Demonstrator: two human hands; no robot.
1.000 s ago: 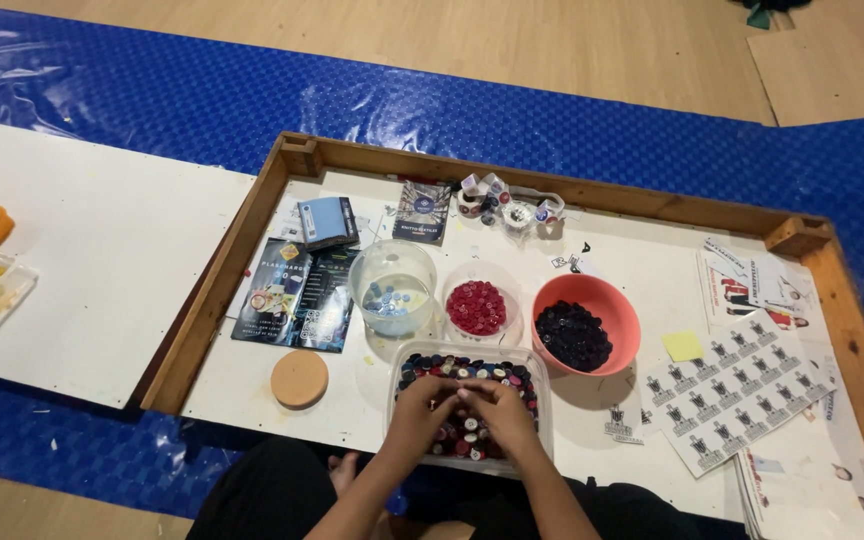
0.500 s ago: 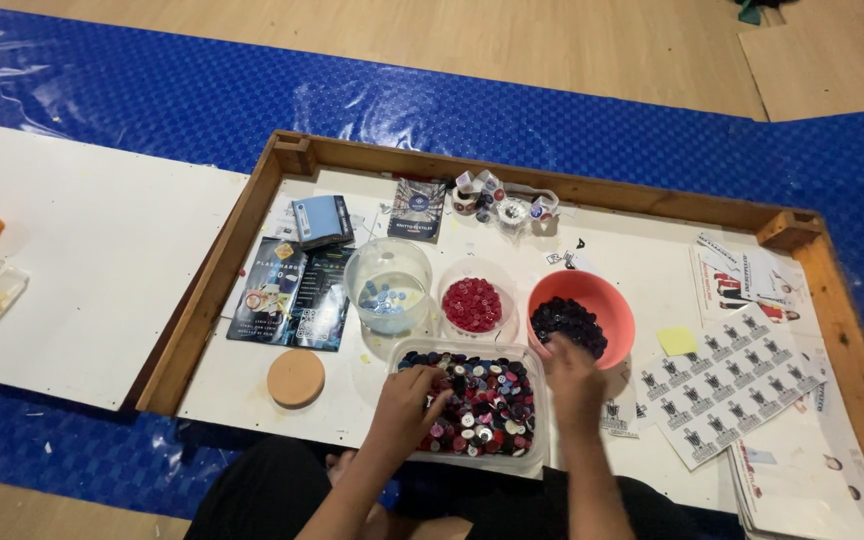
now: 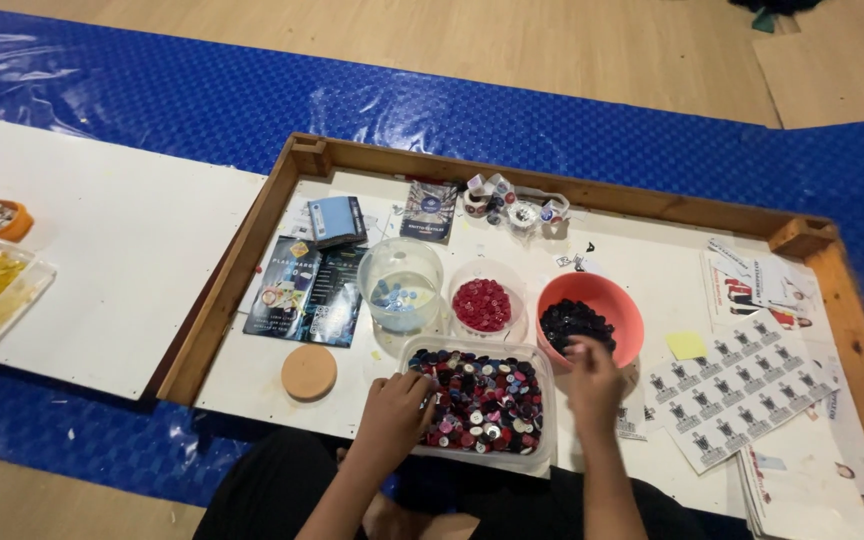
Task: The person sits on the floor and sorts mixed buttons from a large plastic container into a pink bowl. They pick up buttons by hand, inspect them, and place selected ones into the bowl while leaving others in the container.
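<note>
Mixed-colour buttons (image 3: 480, 398) are held in a clear tray (image 3: 544, 452) on the tabletop. Left hand (image 3: 393, 414) fingers are dug into them, grip state unclear. Right hand (image 3: 593, 378), seemingly pinched closed, is positioned at the orange bowl (image 3: 620, 305) of dark buttons (image 3: 572, 322), where that colour is collected.

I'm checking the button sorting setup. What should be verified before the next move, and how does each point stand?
1. Right hand over the orange bowl of dark buttons: ok.
2. Left hand in the clear tray of mixed buttons: ok.
3. Whether the right fingers hold a button: cannot tell.
4. Red buttons kept in their own bowl: ok.
5. Clear jar upright, open: ok.
</note>
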